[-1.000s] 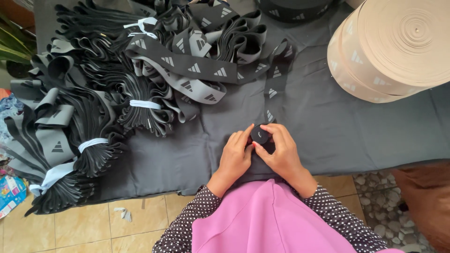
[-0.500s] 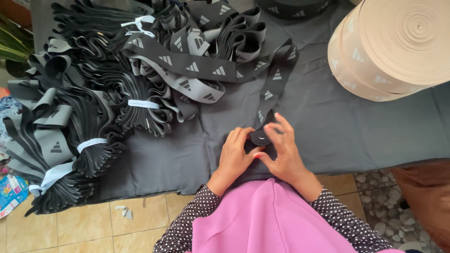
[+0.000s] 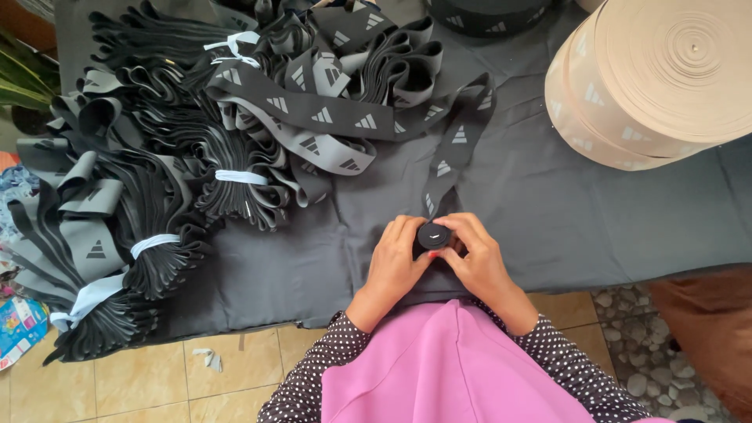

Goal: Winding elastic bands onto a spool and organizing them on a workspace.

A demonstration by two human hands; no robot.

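My left hand (image 3: 394,262) and my right hand (image 3: 478,258) meet over the near edge of a table covered in dark grey cloth (image 3: 313,258). Together they grip a small tight roll (image 3: 432,235) of dark elastic band. The band (image 3: 454,145), grey-black with pale triangle marks, runs from the roll away up the table to a loose heap of the same band (image 3: 329,102). My thumbs press on the roll's flat end.
Bundles of folded elastic tied with white strips (image 3: 157,227) fill the table's left side. Large beige rolls of band (image 3: 666,78) stand at the far right. Tiled floor (image 3: 141,384) and a pebbled strip (image 3: 634,345) lie below. A pink garment (image 3: 446,368) covers my lap.
The strip end between my fingers has been wound into a small round roll, and my hands have shifted slightly right along the table edge.
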